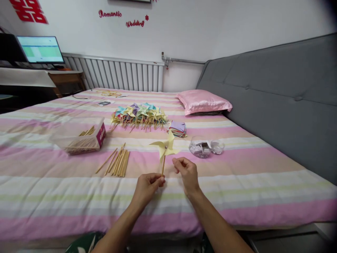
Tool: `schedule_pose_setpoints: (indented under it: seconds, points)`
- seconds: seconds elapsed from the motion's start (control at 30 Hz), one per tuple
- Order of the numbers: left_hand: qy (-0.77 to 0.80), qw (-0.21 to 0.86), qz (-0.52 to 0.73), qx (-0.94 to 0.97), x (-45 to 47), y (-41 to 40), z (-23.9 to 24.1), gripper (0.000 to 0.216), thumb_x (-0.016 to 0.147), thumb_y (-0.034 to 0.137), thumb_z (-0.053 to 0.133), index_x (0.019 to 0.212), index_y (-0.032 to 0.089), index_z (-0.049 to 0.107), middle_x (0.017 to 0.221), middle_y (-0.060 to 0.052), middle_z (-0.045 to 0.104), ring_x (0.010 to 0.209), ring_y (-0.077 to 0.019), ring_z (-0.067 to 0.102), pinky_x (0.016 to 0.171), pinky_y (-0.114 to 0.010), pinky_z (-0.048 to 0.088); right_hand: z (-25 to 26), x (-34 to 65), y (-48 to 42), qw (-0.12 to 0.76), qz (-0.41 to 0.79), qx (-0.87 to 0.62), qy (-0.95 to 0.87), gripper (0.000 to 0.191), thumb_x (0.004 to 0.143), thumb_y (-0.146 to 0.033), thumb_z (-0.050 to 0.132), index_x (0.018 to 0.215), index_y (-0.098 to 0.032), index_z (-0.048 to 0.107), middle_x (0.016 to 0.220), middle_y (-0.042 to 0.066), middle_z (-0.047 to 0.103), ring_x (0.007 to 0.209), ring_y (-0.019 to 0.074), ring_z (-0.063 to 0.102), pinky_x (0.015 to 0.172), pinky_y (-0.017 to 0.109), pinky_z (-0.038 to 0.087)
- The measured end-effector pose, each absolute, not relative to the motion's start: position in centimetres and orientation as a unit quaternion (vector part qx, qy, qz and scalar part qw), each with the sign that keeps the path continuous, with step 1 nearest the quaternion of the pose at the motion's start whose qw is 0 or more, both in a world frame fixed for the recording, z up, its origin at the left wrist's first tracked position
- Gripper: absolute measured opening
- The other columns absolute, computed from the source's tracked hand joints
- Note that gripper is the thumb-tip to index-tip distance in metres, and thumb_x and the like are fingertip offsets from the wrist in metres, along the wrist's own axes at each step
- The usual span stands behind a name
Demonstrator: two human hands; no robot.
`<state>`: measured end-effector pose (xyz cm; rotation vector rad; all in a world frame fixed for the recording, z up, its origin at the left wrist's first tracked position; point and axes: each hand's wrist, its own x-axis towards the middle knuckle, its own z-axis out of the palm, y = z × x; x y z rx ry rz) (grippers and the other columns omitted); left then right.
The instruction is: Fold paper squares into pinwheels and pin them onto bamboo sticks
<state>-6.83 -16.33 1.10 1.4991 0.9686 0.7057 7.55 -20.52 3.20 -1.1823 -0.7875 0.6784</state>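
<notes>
Toward the near edge of the pastel-striped, cloth-covered bed point(250, 189), I'd steady the pale-yellow paper pinwheel point(166, 149) by its slim tan stick point(163, 166), pinched low in the left hand point(150, 185), and guide the right hand point(187, 173), curled nearly closed on I cannot tell what, clear of its vanes point(171, 151).

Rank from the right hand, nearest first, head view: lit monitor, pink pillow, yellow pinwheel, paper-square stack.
From the right hand:
1. Yellow pinwheel: just to its left, its stick in the left hand.
2. Paper-square stack: beyond it on the bed.
3. Pink pillow: farther back, by the headboard.
4. Lit monitor: far left, past the bed.
</notes>
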Motion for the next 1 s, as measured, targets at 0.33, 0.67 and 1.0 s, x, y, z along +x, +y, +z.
schedule_pose_setpoints:
  seconds: [0.33, 0.67, 1.0]
  points:
    - [0.401, 0.56, 0.306, 0.658, -6.6, -16.8, 1.3, 0.02, 0.066, 0.03, 0.064, 0.062, 0.011, 0.066, 0.056, -0.003, 0.062, 0.051, -0.0121, 0.05, 0.051, -0.022, 0.035, 3.5, 5.7, -21.5, 0.618, 0.081, -0.604, -0.497, 0.021, 0.068, -0.034, 0.07, 0.074, -0.015, 0.064, 0.058, -0.001, 0.054, 0.046, 0.0088, 0.044, 0.046, 0.023, 0.039]
    - [0.387, 0.598, 0.29, 0.639, -6.5, -16.8, 1.4, 0.024, 0.065, 0.034, 0.065, 0.066, 0.01, 0.068, 0.056, -0.003, 0.063, 0.049, -0.0109, 0.049, 0.05, -0.021, 0.035, 3.3, 6.3, -21.5, 0.573, -0.088, -0.604, -0.547, 0.008, 0.076, -0.025, 0.062, 0.073, -0.017, 0.064, 0.055, -0.002, 0.051, 0.048, 0.0101, 0.043, 0.054, 0.025, 0.039]
    - [0.398, 0.601, 0.279, 0.635, -6.8, -16.5, 1.5, 0.032, 0.065, 0.039, 0.066, 0.076, 0.01, 0.07, 0.064, -0.007, 0.069, 0.055, -0.0143, 0.056, 0.054, -0.023, 0.04, 4.0, 8.1, -21.1, 0.596, -0.117, -0.626, -0.49, 0.024, 0.071, -0.029, 0.065, 0.093, -0.02, 0.062, 0.108, 0.01, 0.052, 0.1, 0.0237, 0.05, 0.088, 0.041, 0.041]
